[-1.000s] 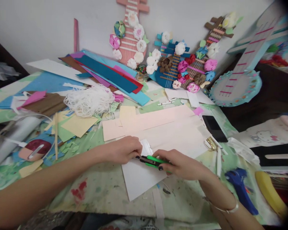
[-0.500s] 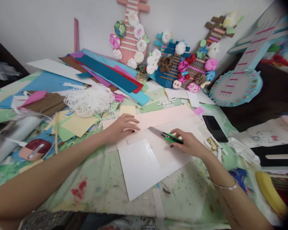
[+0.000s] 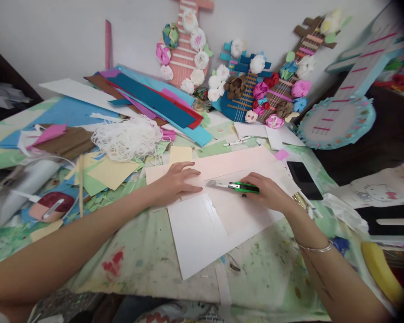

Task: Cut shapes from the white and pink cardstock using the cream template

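My right hand (image 3: 264, 190) is wrapped round the green and black handle of a utility knife (image 3: 244, 187). Its blade is out and points left, low over the pale pink paper (image 3: 235, 166); whether the tip touches the paper I cannot tell. My left hand (image 3: 178, 183) lies on the pink paper with its fingers spread, just left of the blade tip. Below the blade, a white sheet (image 3: 195, 237) lies at an angle, with torn or cut marks along its upper right edge.
A tangle of white string (image 3: 128, 137) and colored paper strips (image 3: 151, 101) lie at the back left. Flower-decorated paper instruments (image 3: 242, 96) lean on the wall. A black phone (image 3: 304, 179) and gold-handled scissors (image 3: 299, 200) lie right of the paper. A yellow object (image 3: 380, 269) is at the right edge.
The knife has turned to lie more level, its blade tip a little lower. My left hand has shifted slightly right, its fingers flatter. The camera view has moved slightly.
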`<state>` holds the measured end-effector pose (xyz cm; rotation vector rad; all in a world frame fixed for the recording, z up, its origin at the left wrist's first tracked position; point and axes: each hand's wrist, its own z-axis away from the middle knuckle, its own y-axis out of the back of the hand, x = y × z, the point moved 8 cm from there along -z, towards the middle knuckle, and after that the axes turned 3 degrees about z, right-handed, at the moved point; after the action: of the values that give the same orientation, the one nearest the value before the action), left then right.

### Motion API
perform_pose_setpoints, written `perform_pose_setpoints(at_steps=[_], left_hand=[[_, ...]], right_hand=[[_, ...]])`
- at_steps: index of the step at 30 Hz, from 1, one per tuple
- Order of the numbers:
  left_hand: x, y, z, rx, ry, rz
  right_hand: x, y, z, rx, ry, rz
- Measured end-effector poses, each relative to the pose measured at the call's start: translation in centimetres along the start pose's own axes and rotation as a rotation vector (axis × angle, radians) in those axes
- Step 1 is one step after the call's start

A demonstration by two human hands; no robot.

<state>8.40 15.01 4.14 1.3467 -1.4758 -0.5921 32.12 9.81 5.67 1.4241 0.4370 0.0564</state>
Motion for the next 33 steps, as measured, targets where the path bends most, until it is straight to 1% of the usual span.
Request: perform_pose_setpoints(at_steps=[3, 10, 14, 18, 24, 26, 29, 33], left_hand=[[0.0, 0.2, 0.1, 0.055, -0.017, 0.019], [-0.6, 1.5, 0.5, 0.259, -0.014, 0.112], [-0.8, 2.0, 0.5, 0.301, 0.007, 0.14], [-0.8, 1.8, 0.3, 0.265, 0.012, 0.141], [-0.5, 0.5, -0.1, 0.099, 0.009, 0.092], [-0.6, 0.2, 0.0, 0.066, 0.013, 0.08], [-0.8, -0.1, 0.1, 0.049, 0.016, 0.072], [-0.9, -0.2, 0.1, 0.063, 0.004, 0.071]], right_hand=[[0.0, 0.1, -0.4, 0.01, -0.014, 0.011], [0.6, 0.1, -0.7, 0.038, -0.028, -0.036], [0.4, 0.0, -1.1, 0.044, -0.011, -0.048], [-0.2, -0.2, -2.0, 0.047, 0.021, -0.057], [-1.5, -0.4, -2.9, 0.046, 0.078, -0.069], [-1.9, -0.4, -3.0, 0.042, 0.095, -0.076], [-2.0, -0.6, -2.9, 0.032, 0.113, -0.086], [-1.8, -0.6, -2.5, 0.025, 0.13, -0.086]])
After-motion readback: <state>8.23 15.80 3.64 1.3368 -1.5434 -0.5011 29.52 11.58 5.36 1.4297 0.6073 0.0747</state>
